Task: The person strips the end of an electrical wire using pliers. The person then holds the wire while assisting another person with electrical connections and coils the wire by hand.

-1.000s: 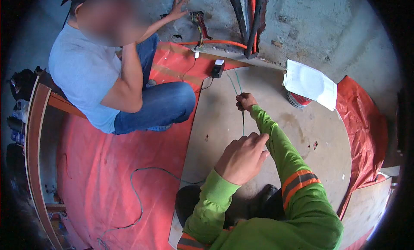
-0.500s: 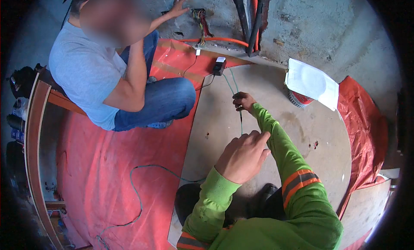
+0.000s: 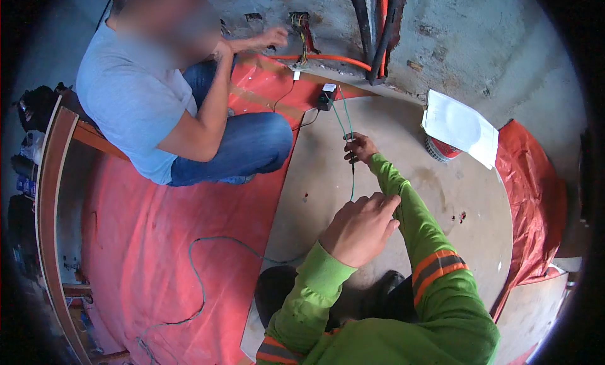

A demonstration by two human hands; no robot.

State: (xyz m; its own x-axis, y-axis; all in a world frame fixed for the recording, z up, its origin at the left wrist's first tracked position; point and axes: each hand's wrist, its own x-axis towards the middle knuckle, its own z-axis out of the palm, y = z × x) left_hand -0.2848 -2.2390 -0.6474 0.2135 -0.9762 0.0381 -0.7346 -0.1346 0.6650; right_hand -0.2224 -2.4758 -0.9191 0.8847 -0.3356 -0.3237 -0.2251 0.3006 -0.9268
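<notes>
My right hand, at the end of the outstretched green sleeve, grips a thin green wire. Two wire ends fan out above its fingers toward a small black box with a white top. Below that hand the wire runs down to my left hand, which is curled over it with the fingers bent together. The back of the left hand hides how the wire lies in its grip. More green wire trails in a loop over the red sheet at the left.
A co-worker sits cross-legged at the upper left on the red sheet. Black and orange conduits come down the wall. A white sheet covers a red bucket on the board. A wooden frame stands left.
The co-worker's outstretched hand has come down and away from the wall, its fingers now curled. The view has shifted slightly; my hands keep nearly the same pose on the wire.
</notes>
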